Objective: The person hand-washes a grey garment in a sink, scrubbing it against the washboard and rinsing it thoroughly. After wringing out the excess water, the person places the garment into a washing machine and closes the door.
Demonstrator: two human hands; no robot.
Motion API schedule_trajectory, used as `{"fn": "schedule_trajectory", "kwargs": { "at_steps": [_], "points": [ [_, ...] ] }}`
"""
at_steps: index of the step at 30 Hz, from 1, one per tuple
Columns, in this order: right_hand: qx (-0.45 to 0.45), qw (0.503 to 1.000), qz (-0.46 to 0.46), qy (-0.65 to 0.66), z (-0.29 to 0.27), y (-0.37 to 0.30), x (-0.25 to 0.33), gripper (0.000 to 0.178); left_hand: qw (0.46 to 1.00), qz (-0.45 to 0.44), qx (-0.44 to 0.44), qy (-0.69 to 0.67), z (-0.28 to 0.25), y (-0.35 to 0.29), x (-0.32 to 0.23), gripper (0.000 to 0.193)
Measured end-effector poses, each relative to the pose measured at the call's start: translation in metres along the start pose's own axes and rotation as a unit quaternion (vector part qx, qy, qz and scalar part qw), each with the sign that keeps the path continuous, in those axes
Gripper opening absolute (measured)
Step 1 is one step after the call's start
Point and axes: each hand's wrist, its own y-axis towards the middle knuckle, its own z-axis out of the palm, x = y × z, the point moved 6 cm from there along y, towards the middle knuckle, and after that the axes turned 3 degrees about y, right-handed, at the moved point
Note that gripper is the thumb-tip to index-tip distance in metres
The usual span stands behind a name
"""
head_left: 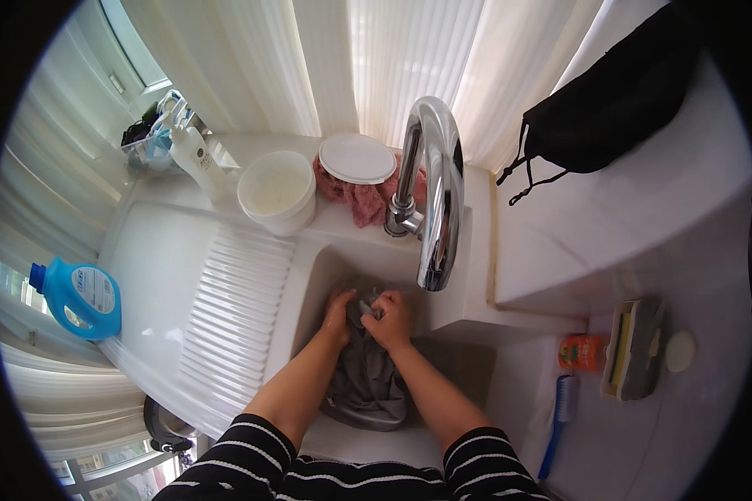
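Note:
Both my hands are down in the white sink (pixel 305 288), gripping a wet grey cloth garment (pixel 368 380). My left hand (pixel 337 315) is closed on the upper part of the cloth, its fingers partly hidden. Close beside it, my right hand (pixel 390 321) clutches a bunched bit of the same fabric. The rest of the garment hangs toward me between my forearms and lies in the basin. Above and to the right of my hands curves the chrome faucet (pixel 439 225); I cannot make out any water running from it.
Left of the basin is a ribbed washboard (pixel 238 309), with a blue detergent bottle (pixel 82 299) beyond. Behind stand a pump bottle (pixel 196 163), a white tub (pixel 277 204) and a lid (pixel 358 159) on a pink cloth (pixel 363 202). A blue brush (pixel 558 417) lies at right.

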Motion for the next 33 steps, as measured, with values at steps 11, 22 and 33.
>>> {"fn": "schedule_trajectory", "kwargs": {
  "at_steps": [11,22,33],
  "points": [
    [-0.173,0.972,0.080,0.137,-0.030,-0.076,0.015,0.019,0.999,-0.041,0.035,0.008,0.041,-0.105,-0.010,0.032],
    [-0.241,0.956,0.053,0.157,-0.023,-0.085,0.029,0.032,0.994,0.010,-0.025,0.102,0.057,-0.141,-0.036,0.034],
    [-0.155,0.981,-0.066,-0.093,-0.047,-0.011,0.008,0.026,0.973,0.013,-0.005,0.232,0.034,-0.108,-0.052,0.029]
  ]
}}
